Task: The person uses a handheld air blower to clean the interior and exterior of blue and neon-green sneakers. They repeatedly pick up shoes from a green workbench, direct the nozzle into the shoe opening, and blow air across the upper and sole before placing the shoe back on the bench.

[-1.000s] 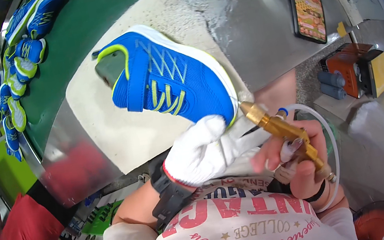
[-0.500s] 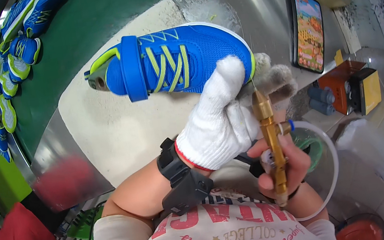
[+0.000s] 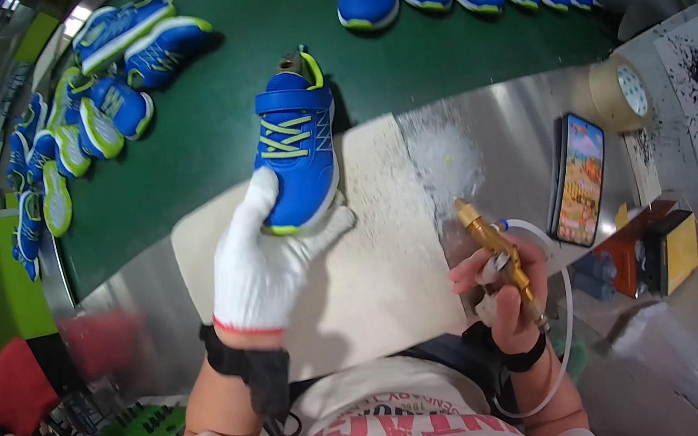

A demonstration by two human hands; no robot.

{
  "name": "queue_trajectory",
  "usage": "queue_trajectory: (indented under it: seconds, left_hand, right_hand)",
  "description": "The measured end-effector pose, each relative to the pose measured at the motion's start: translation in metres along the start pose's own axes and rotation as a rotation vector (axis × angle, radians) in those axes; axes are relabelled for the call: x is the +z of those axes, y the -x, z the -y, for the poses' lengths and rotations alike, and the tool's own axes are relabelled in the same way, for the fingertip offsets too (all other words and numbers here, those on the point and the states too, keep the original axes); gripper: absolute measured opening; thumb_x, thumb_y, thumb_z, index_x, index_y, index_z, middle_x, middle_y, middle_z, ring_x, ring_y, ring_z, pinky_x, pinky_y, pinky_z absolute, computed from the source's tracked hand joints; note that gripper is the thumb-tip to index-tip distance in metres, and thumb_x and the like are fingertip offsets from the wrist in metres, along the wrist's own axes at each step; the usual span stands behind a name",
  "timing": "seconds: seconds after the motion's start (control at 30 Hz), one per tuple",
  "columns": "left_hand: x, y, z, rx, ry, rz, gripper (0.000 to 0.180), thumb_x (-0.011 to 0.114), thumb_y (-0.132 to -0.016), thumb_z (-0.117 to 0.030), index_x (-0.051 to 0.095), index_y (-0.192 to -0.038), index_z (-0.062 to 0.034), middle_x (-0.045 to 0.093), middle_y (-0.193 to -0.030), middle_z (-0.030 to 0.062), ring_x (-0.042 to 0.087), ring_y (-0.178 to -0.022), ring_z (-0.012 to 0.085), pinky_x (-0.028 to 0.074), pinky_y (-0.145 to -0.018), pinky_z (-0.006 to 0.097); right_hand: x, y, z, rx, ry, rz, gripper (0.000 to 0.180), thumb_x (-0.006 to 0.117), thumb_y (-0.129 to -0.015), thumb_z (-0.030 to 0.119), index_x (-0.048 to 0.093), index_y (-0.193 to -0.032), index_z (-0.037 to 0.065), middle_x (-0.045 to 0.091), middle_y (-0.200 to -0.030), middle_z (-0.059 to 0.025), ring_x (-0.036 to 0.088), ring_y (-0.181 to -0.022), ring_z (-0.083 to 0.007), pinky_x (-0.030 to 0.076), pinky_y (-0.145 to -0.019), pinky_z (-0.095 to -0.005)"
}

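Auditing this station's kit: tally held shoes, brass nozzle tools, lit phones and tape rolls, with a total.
Held shoe: 1
Brass nozzle tool: 1
Lit phone: 1
Tape roll: 1
Total: 4

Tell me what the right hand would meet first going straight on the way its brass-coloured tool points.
Probably the whitish smeared patch on the metal tabletop, just ahead of the brass-coloured tool in the right hand. Height is unclear, so it might pass above.
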State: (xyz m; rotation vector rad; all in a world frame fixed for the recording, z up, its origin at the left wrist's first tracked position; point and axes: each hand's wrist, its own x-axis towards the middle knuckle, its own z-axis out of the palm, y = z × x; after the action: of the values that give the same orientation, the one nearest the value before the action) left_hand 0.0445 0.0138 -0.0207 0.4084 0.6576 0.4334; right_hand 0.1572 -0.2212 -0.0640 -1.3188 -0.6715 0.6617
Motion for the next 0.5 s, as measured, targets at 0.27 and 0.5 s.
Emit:
queue_trajectory:
  seconds: [0.27, 0.5]
  left_hand:
    - [0.011, -0.172, -0.050, 0.095, -0.389, 0.102, 0.045, 0.050, -0.094, -0.035, 0.047, -0.126, -0.0037, 0.059, -0.111, 0.0179, 0.060, -0.099, 0.0317, 0.051, -0.081, 0.046]
    - [0.029, -0.182, -0.135, 0.809, -2.186, -0.171, 0.056, 0.065, -0.079, -0.050, 0.058, -0.119, -0.0115, 0.064, -0.099, 0.0119, 0.061, -0.095, 0.0265, 0.048, -0.081, 0.042]
  right_hand:
    - [0.003, -0.028, -0.010, 0.116, 0.010, -0.139, 0.051, 0.048, -0.094, 0.044, 0.031, -0.122, 0.005, 0.056, -0.094, -0.0123, 0.059, -0.076, -0.0162, 0.053, -0.061, -0.0270]
    - [-0.001, -0.027, -0.014, 0.110, 0.006, -0.088, 0.055, 0.052, -0.093, 0.043, 0.034, -0.125, 0.002, 0.058, -0.092, -0.0108, 0.058, -0.075, -0.0153, 0.050, -0.066, -0.0273]
